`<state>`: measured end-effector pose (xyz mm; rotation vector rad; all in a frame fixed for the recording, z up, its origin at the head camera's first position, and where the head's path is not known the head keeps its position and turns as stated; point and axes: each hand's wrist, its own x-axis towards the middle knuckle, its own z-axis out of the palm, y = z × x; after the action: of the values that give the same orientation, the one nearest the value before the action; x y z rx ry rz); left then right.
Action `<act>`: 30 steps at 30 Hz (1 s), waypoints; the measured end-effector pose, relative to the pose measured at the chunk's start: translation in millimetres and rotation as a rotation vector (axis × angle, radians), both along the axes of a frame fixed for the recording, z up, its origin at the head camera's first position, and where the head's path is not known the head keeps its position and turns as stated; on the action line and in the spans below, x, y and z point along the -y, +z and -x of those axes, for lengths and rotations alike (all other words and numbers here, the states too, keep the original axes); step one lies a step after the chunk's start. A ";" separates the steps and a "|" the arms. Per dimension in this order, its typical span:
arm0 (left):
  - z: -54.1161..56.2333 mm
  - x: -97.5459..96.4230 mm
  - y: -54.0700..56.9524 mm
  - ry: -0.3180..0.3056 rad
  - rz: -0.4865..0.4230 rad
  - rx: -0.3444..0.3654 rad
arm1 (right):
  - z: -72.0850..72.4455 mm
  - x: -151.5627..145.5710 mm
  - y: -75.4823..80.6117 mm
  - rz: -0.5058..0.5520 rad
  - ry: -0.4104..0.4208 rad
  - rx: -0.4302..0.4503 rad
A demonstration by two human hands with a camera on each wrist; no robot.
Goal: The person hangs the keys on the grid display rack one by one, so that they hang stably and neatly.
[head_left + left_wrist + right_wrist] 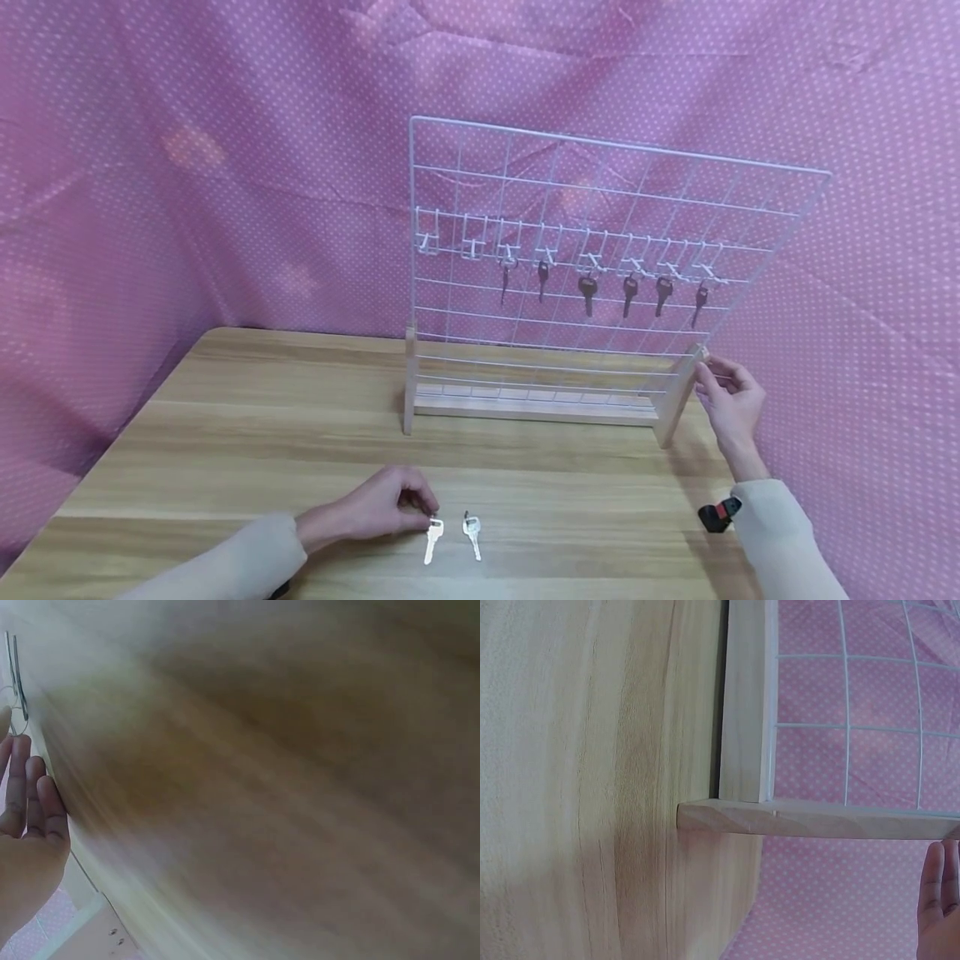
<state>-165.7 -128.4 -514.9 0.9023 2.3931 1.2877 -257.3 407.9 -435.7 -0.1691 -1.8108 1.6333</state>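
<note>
On the table, my left hand (390, 504) pinches a silver key (433, 540) by its ring between thumb and forefinger. The ring shows by the fingertips in the left wrist view, at the frame's left edge. A second silver key (472, 536) lies just to the right. My right hand (731, 404) holds the top of the right wooden post (675, 400) of a white wire grid rack (555, 321). In the right wrist view only some of its fingers (931, 881) show, against the post. Several keys (588, 293) hang from the rack's hooks.
Two hooks (472, 248) at the rack's left end carry no keys. The rack stands toward the back of the wooden table (247, 417). A pink dotted cloth (262, 167) hangs behind and at both sides.
</note>
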 end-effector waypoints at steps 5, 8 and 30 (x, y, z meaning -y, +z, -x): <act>-0.8 1.1 0.0 0.000 0.002 0.002 | 0.0 1.0 1.1 0.021 0.005 0.000; -1.3 1.1 0.4 -0.003 0.003 -0.014 | 0.0 1.7 2.0 0.032 0.009 0.000; 2.8 7.0 25.3 0.216 -0.126 0.136 | -9.5 11.5 12.7 0.027 0.039 -0.046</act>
<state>-168.5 -135.4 -489.7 0.5774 2.3749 1.5400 -247.8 396.4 -423.0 -0.1075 -1.7683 1.6764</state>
